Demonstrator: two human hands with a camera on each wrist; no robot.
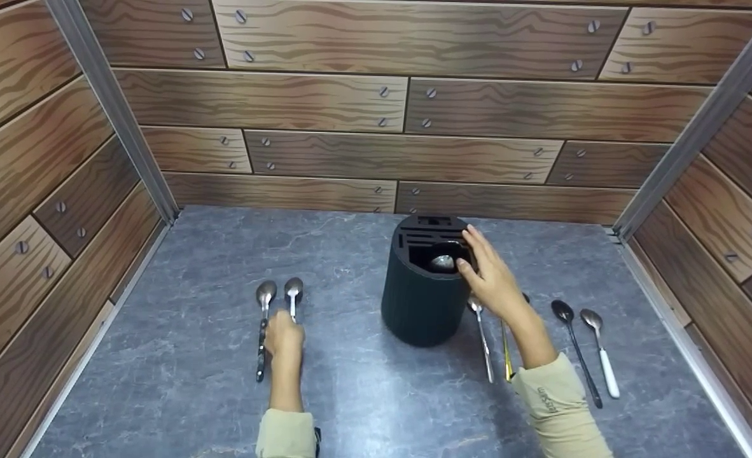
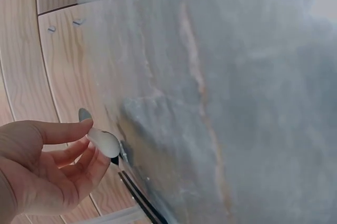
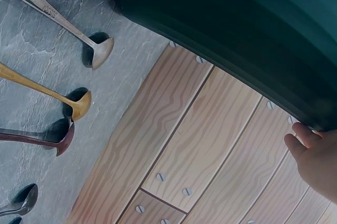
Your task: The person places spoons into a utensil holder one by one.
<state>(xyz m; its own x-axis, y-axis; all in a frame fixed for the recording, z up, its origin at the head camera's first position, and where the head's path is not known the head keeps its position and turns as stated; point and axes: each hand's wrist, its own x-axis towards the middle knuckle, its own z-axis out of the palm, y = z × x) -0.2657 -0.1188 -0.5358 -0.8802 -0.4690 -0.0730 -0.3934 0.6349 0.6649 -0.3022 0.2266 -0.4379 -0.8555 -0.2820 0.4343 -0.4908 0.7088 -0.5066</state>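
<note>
My left hand [image 1: 284, 334] pinches a metal spoon [image 1: 294, 288] between thumb and fingers, its bowl pointing away from me. In the left wrist view the spoon's rounded white handle end [image 2: 107, 143] sticks out of the grip. Just left of that hand lies a spoon with a black handle [image 1: 261, 350]. My right hand [image 1: 494, 283] rests on the rim of a dark green utensil holder [image 1: 424, 308], thumb near the large opening and fingers extended along the side. Inside that opening shows a shiny spoon bowl [image 1: 443, 262]; the rest of it is hidden.
To the holder's right lie a silver spoon [image 1: 483, 340], a gold spoon [image 3: 45, 88] partly behind my right arm, a dark spoon [image 1: 579, 350] and a white-handled spoon [image 1: 607, 369]. Narrow slots [image 1: 433, 232] cross the holder's top. Wood-patterned walls [image 1: 325, 102] enclose the grey tabletop [image 1: 210, 254].
</note>
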